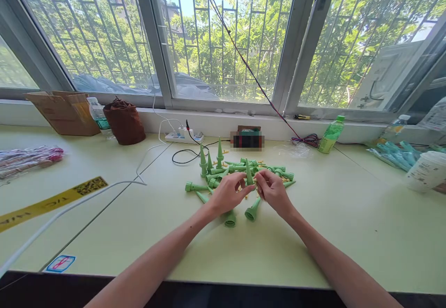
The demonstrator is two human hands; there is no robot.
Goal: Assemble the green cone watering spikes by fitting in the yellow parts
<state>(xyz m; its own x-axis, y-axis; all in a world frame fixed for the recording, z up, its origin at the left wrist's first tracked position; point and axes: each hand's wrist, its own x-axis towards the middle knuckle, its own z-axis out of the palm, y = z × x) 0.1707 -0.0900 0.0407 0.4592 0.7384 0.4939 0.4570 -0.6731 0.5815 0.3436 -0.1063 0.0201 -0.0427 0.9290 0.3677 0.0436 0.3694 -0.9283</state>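
My left hand [230,192] is closed on a green plastic watering spike [248,173], held with its pointed tip up. Close beside it, my right hand [272,191] is pinched at the spike's right side; what its fingertips hold is too small to make out. Around and behind my hands lies a pile of more green spikes [239,169], with small yellow pieces [260,163] scattered among them. Several spikes stand upright at the pile's back left, such as one tall spike [219,155]. Nearer to me, a loose spike [252,210] lies with its hollow end facing me.
Behind the pile are a power strip [174,137] with cables and a partly blurred dark device [247,140]. A green bottle [331,135] and a white cup [427,172] stand to the right. Leftward are a brown bag [124,122], a cardboard box [64,115] and a white cable [69,209].
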